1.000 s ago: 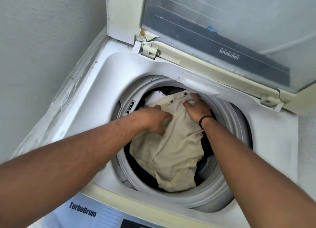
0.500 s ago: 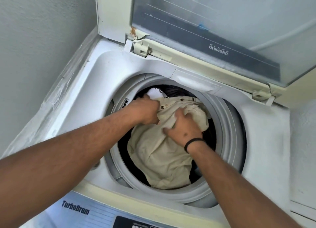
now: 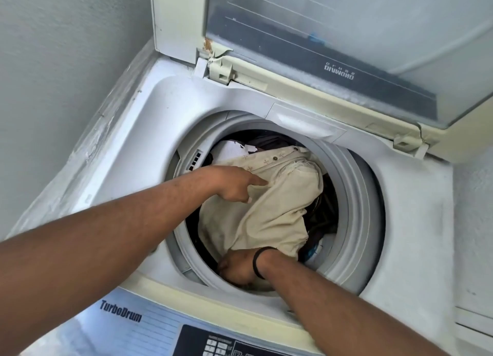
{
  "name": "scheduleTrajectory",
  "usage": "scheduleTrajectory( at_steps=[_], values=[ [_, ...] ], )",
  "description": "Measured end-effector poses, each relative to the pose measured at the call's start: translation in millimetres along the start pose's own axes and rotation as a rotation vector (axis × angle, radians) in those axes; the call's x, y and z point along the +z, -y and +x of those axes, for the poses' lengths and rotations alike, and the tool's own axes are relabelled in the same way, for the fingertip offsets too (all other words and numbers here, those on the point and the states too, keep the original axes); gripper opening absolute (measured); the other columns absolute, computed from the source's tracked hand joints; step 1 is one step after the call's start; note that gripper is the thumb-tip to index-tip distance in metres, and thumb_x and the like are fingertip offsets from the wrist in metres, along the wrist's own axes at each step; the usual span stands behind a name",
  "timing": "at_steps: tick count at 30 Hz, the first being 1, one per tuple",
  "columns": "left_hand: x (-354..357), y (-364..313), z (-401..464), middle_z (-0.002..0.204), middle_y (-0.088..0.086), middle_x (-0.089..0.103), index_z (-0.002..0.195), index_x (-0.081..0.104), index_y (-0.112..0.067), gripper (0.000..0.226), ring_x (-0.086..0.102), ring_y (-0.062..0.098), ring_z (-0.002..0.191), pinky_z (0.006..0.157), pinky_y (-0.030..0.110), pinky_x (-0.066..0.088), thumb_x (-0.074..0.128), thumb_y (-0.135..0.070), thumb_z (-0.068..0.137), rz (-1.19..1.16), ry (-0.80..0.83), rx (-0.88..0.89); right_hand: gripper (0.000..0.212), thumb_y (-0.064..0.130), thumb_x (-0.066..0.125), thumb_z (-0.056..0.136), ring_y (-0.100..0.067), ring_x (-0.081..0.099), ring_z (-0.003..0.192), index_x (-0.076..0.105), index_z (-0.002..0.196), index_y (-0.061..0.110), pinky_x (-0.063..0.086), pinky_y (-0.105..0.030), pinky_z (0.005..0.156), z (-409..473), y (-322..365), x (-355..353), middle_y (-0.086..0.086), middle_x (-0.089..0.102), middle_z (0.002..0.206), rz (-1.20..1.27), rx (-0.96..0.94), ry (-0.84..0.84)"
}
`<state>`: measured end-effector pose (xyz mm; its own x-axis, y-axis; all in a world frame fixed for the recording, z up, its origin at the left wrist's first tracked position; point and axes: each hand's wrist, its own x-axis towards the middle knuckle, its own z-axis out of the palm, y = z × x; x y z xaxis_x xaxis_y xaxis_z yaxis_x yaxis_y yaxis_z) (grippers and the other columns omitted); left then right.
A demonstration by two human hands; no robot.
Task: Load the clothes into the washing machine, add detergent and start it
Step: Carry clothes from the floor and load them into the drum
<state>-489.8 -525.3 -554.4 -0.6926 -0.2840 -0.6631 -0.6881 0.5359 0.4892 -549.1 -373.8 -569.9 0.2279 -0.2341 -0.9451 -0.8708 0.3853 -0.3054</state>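
Filling the drum [image 3: 354,195] mouth, the beige garment [image 3: 269,211] looks soft and light; bunched folds suit gripping. The left hand [image 3: 237,185] presses its far part, forefinger straight. The right hand [image 3: 237,269] at the near rim looks curled; its grasp is hidden.

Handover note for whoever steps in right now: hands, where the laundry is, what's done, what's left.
Left hand: index finger out, pressing the beige garment; other fingers curled, gripping nothing visible.
Right hand: low at the near edge of the drum, under the beige garment's hem; fingers hidden, grip unclear.
Laundry: beige garment lies on top of dark clothes and a white item, all inside the drum. Lid is up.
Done: clothes are in the drum, being tucked down.
Left: finish tucking, add detergent (none in view), close the lid, start from the control panel.
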Motion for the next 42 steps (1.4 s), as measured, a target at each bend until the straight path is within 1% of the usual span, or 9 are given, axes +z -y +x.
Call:
scheduleTrajectory(
  at_steps=[4, 7, 12, 16, 19, 23, 28, 38, 42],
  values=[
    [6, 0, 2, 0.159, 0.005, 0.041, 0.157, 0.031, -0.033, 0.063, 0.038, 0.026, 0.145, 0.113, 0.033, 0.032, 0.057, -0.031, 0.100, -0.047, -0.088, 0.005, 0.025, 0.021, 0.049, 0.096, -0.025, 0.071, 0.082, 0.069, 0.108, 0.015, 0.049, -0.023, 0.056, -8, -16, -21, -0.009, 0.073, 0.101, 0.246, -0.045, -0.168],
    [10, -5, -6, 0.152, 0.008, 0.050, 0.153, 0.042, -0.025, 0.056, 0.044, 0.028, 0.140, 0.109, 0.033, 0.036, 0.057, -0.035, 0.100, -0.014, -0.186, 0.003, 0.014, 0.026, 0.059, 0.092, -0.012, 0.064, 0.073, 0.071, 0.086, 0.024, 0.050, -0.027, 0.070, -32, -35, -40, 0.007, 0.069, 0.079, 0.390, -0.143, -0.545],
    [0, -41, -37, 0.146, 0.005, 0.056, 0.146, 0.050, -0.023, 0.048, 0.047, 0.025, 0.136, 0.107, 0.036, 0.040, 0.055, -0.039, 0.101, 0.090, -0.169, 0.057, 0.012, 0.031, 0.065, 0.093, -0.017, 0.067, 0.093, 0.071, 0.097, 0.022, 0.053, -0.028, 0.080, -98, -68, -47, 0.001, 0.072, 0.094, 0.674, -0.149, -0.781],
    [-6, -85, -78, 0.139, 0.006, 0.061, 0.143, 0.054, -0.024, 0.045, 0.057, 0.023, 0.125, 0.093, 0.029, 0.040, 0.055, -0.041, 0.101, -0.009, -0.294, 0.137, 0.011, 0.030, 0.061, 0.098, -0.005, 0.068, 0.079, 0.071, 0.097, 0.025, 0.047, -0.010, 0.054, -158, -84, -26, 0.002, 0.074, 0.095, 0.869, -0.186, -0.861],
    [9, -103, -125, 0.132, 0.003, 0.066, 0.142, 0.055, -0.025, 0.043, 0.065, 0.018, 0.112, 0.094, 0.028, 0.048, 0.057, -0.040, 0.101, -0.167, -0.409, 0.138, 0.012, 0.029, 0.061, 0.098, -0.002, 0.069, 0.074, 0.071, 0.099, 0.022, 0.047, -0.011, 0.056, -190, -94, 2, -0.002, 0.075, 0.095, 0.943, -0.228, -0.923],
    [58, -106, -181, 0.114, -0.006, 0.070, 0.135, 0.059, -0.027, 0.034, 0.069, 0.006, 0.093, 0.082, 0.028, 0.058, 0.058, -0.030, 0.102, -0.372, -0.400, 0.086, 0.012, 0.033, 0.061, 0.095, -0.009, 0.068, 0.082, 0.070, 0.092, 0.027, 0.054, -0.027, 0.075, -201, -106, 53, 0.008, 0.074, 0.088, 0.726, -0.170, -1.059],
    [105, -94, -204, 0.077, -0.007, 0.064, 0.085, 0.057, -0.023, 0.039, 0.063, 0.015, 0.077, 0.061, 0.031, 0.041, 0.034, -0.050, 0.101, 0.078, -0.614, -0.165, 0.029, 0.041, 0.042, 0.096, -0.016, 0.054, 0.070, 0.052, 0.075, 0.024, 0.045, -0.035, 0.060, -190, -91, 97, 0.006, 0.057, 0.072, 0.072, -0.059, -1.299],
    [93, -100, -201, 0.068, -0.007, 0.056, 0.069, 0.050, -0.025, 0.044, 0.057, 0.013, 0.070, 0.058, 0.029, 0.034, 0.038, -0.052, 0.101, 0.018, -0.481, -0.101, 0.051, 0.044, 0.044, 0.100, -0.012, 0.045, 0.053, 0.036, 0.054, 0.022, 0.030, -0.029, 0.049, -200, -85, 98, 0.004, 0.045, 0.053, 0.162, 0.041, -1.312],
    [83, -99, -207, 0.066, -0.006, 0.052, 0.063, 0.045, -0.027, 0.045, 0.055, 0.016, 0.072, 0.061, 0.030, 0.037, 0.039, -0.049, 0.102, -0.013, -0.458, -0.037, 0.053, 0.041, 0.041, 0.102, -0.019, 0.048, 0.059, 0.033, 0.053, 0.022, 0.033, -0.032, 0.070, -202, -60, 105, 0.005, 0.044, 0.053, 0.118, 0.188, -1.348]
  ],
)
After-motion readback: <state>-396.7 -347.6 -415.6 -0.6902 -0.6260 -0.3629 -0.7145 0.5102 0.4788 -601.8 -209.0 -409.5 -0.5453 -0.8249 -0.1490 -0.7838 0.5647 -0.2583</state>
